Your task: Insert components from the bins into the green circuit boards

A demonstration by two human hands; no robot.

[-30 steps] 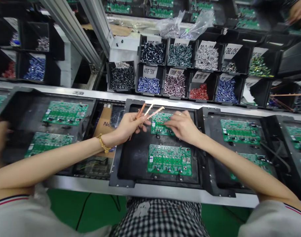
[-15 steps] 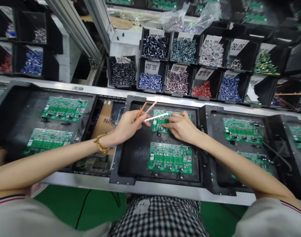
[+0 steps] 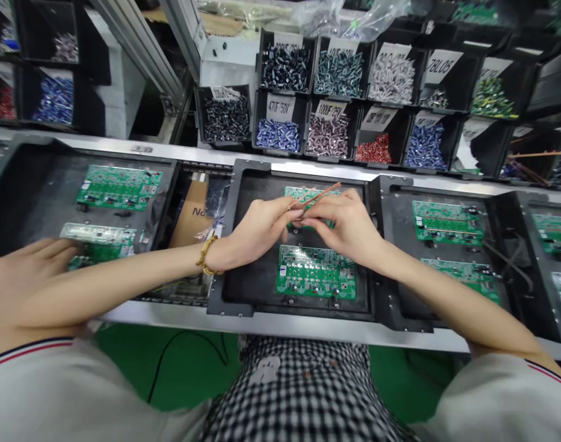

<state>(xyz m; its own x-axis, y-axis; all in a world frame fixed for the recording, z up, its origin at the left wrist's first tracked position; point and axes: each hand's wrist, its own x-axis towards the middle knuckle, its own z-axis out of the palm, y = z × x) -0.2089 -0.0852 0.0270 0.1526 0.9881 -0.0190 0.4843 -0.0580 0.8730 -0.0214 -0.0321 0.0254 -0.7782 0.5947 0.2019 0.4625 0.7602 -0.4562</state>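
Observation:
My left hand [image 3: 262, 227], with a yellow bracelet at the wrist, pinches a few thin copper-coloured metal strips [image 3: 326, 191] that point up to the right. Fingertips of my right hand [image 3: 352, 226] are pressed together and meet the left fingertips at the near ends of the strips. What the right fingers grip is too small to make out. Both hands are over the lower edge of the upper green circuit board [image 3: 293, 191], partly hiding it. Below them, the lower circuit board [image 3: 315, 276] lies in the same black tray [image 3: 255, 279].
Black bins of capacitors [image 3: 278, 134] and other small parts [image 3: 373, 148] stand behind the metal rail. More trays with boards [image 3: 119, 186] [image 3: 448, 221] sit left and right. Another person's hand [image 3: 36, 264] reaches over the left tray. A cardboard piece [image 3: 193, 215] lies between trays.
My right hand has drawn back from the upper board to meet my left fingertips. The left hand has moved right, its strips now turned closer together. Another person's hand has come over the left board.

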